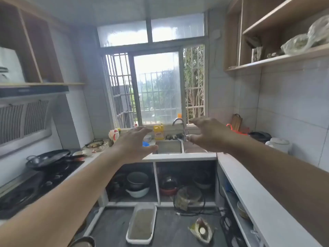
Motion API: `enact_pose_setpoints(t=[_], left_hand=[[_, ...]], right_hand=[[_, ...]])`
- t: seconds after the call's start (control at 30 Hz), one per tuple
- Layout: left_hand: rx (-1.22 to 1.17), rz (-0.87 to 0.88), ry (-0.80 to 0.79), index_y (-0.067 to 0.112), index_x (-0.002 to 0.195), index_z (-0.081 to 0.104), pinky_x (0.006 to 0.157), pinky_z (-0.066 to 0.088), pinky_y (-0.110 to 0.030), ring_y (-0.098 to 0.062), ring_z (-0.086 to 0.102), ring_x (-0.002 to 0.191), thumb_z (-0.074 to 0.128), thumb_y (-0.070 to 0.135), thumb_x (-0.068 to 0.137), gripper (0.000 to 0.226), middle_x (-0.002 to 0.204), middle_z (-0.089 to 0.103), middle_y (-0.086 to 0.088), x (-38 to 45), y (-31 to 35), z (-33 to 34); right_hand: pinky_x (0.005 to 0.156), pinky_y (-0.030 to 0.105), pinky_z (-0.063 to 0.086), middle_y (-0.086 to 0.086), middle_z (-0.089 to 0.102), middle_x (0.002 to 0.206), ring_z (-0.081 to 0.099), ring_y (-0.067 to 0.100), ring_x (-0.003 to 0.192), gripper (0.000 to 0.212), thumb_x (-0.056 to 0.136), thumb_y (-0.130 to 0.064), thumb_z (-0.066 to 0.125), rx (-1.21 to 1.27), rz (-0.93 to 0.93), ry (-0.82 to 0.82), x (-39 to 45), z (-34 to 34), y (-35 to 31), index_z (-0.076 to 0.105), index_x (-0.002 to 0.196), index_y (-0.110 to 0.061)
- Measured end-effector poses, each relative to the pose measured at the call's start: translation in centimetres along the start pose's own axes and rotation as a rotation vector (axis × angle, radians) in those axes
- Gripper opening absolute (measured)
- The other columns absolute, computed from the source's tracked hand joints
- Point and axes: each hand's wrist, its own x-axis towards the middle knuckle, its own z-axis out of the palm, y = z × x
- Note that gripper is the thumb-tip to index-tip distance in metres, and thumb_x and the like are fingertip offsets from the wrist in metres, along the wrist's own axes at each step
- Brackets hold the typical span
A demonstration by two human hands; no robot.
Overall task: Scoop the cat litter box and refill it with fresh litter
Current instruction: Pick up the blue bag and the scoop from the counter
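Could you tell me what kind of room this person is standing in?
Most likely a small home kitchen: a sink with a faucet under the window, a gas stove carrying a wok, and pots stored beneath the counter.

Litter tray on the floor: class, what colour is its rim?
White, with grey-brown litter inside; the litter tray shows only in the head view.
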Motion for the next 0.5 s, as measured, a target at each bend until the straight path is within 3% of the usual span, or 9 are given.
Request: enact_pose_setpoints(t=[0.5], left_hand=[[0.043,-0.066,-0.067,0.040,0.151,0.033,0.114,0.031,-0.045,-0.019,0.033,0.144,0.056,0.066,0.086,0.073,0.159,0.032,0.010,14.1,3.5,14.9]], right_hand=[[0.113,0.044,0.037,0.006,0.042,0.153,0.039,0.026,0.140,0.067,0.090,-0.044,0.059,0.075,0.027,-0.028,11.1,10.6,15.0,0.039,0.150,-0.022]])
